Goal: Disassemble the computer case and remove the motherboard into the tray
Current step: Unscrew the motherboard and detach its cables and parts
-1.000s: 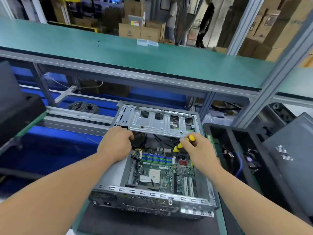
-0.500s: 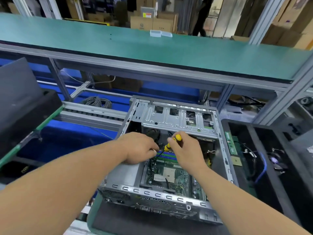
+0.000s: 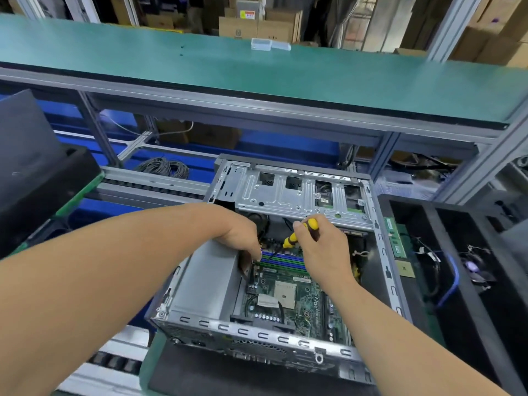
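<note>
An open grey computer case [image 3: 257, 335] lies on the bench with its side off. Inside, the green motherboard [image 3: 294, 298] shows blue and green memory slots and a bare CPU socket. My right hand [image 3: 320, 247] grips a yellow-and-black screwdriver [image 3: 297, 235], whose shaft slants down-left toward the board's upper left corner. My left hand [image 3: 243, 235] reaches down beside the grey power supply [image 3: 208, 284], fingertips at the screwdriver's tip; what they touch is hidden. A black tray [image 3: 445, 281] stands right of the case.
The tray holds a green memory stick [image 3: 395, 241], a CPU chip [image 3: 405, 269], a blue cable and small parts. A silver drive cage [image 3: 297, 195] spans the case's far end. A black panel [image 3: 31, 155] sits at left. A coil of grey cable [image 3: 163, 167] lies behind the rollers.
Both hands have moved down from the drive cage into the case, meeting over the memory slots. The screwdriver now points down at the board's upper left corner. My head has come closer.
</note>
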